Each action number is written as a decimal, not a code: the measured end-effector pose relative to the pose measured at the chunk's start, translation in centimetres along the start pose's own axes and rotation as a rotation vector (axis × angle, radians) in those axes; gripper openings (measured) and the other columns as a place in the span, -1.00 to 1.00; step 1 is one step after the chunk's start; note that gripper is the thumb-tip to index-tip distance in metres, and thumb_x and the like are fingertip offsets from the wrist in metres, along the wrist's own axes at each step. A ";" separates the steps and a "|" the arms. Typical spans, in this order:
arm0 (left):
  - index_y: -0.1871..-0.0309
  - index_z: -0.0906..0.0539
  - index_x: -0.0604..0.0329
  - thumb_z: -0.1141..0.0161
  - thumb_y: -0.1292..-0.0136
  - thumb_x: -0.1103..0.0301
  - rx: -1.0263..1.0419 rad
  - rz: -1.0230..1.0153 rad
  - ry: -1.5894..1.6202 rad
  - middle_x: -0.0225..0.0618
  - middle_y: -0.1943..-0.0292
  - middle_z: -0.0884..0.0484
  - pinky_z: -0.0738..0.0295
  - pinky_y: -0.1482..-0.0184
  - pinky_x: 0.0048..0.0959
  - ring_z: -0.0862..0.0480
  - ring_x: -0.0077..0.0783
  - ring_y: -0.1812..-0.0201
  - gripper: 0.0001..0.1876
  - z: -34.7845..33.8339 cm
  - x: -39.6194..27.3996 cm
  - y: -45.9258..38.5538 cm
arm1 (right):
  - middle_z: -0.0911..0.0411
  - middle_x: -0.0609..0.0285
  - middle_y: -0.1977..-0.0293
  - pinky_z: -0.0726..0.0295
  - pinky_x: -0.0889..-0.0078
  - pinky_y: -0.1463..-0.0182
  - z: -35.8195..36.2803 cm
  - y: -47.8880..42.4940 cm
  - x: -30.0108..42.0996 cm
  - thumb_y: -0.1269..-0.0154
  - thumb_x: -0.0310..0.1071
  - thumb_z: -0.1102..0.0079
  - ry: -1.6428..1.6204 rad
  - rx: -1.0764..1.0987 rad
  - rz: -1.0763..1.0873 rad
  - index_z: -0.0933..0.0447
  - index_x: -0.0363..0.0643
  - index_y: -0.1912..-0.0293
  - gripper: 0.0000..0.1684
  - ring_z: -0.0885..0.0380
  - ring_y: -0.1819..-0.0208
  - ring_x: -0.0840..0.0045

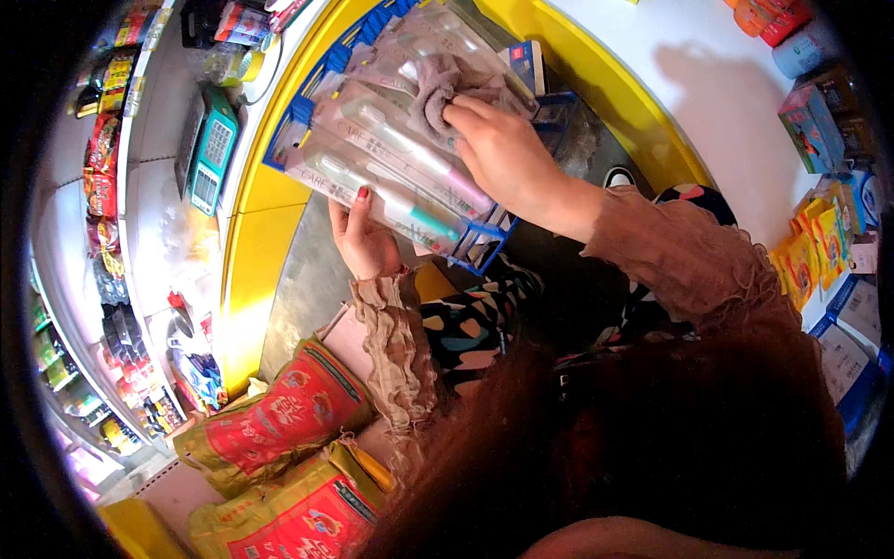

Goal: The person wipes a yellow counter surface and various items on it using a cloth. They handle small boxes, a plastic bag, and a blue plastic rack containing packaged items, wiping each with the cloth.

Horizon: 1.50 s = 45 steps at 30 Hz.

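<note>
My right hand [510,157] grips a bunched greyish-purple cloth [447,87], pressed against the upper toothbrush packs. Several clear toothbrush packs lie overlapped in a blue plastic basket [480,253] in front of me. The nearest toothbrush pack [377,192] shows a white brush with a green handle end. Beside it is a toothbrush pack [419,143] with a pink handle end. At the near edge of the nearest pack is my left hand [367,241], its thumb over the edge. Its other fingers are partly hidden beneath.
A yellow-edged white counter [262,230] curves along the left, bearing a teal weighing scale [213,157]. Red and gold sacks [286,412] lie at lower left. On the right stands another white counter [705,91] with packaged goods. A blue box [527,66] sits beyond the basket.
</note>
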<state>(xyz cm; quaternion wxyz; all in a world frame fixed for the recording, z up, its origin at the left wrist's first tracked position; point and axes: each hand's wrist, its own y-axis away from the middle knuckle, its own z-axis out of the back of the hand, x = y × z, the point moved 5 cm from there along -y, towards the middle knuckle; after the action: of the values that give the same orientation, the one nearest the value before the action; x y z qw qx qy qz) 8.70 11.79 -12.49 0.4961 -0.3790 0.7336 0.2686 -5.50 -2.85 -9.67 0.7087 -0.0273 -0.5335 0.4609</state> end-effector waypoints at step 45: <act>-0.14 -0.30 0.25 -0.02 -0.14 0.44 0.046 0.018 -0.001 -0.20 -0.02 -0.43 -0.31 -0.11 -0.29 -0.42 -0.28 -0.07 -0.55 2.1 -1.0 -0.8 | -0.48 0.07 0.33 -0.45 0.22 0.13 1.4 -2.5 -7.0 0.03 -0.51 -0.05 0.486 0.274 0.048 -0.52 -0.15 0.29 -0.78 -0.48 0.22 0.18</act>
<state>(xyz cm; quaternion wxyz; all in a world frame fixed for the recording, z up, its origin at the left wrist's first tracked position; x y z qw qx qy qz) 10.65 13.27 -12.32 0.5025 -0.3607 0.7427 0.2564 -5.07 -9.70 -12.88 0.8016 -0.0535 -0.2798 0.5256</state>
